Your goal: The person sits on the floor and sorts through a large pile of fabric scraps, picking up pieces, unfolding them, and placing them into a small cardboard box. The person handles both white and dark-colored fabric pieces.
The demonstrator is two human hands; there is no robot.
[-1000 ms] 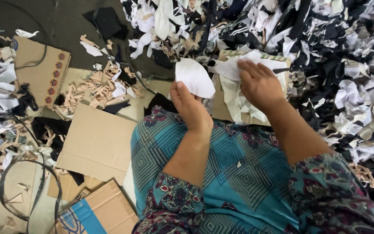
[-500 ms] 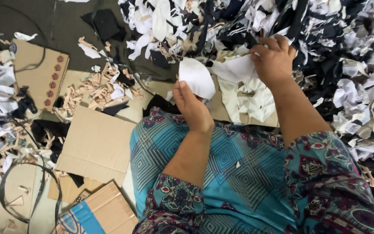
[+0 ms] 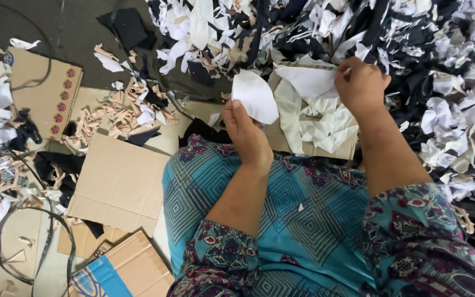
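My left hand (image 3: 247, 133) holds an oval white fabric piece (image 3: 254, 97) upright above my knee. My right hand (image 3: 360, 83) pinches the edge of a larger white fabric scrap (image 3: 307, 80), lifted above a small stack of white cut pieces (image 3: 320, 126) lying on cardboard in front of me. Both forearms rest over my lap, covered in blue patterned cloth (image 3: 298, 203).
A big heap of black and white fabric scraps (image 3: 441, 66) fills the top and right. Flat cardboard sheets (image 3: 119, 184) lie left, with beige scraps (image 3: 119, 113), a black strap loop (image 3: 34, 242) and a blue-printed carton (image 3: 119, 272).
My right hand has risen from the white stack and moved right and away, pulling a white scrap up with it. The left hand stays put with its oval piece.
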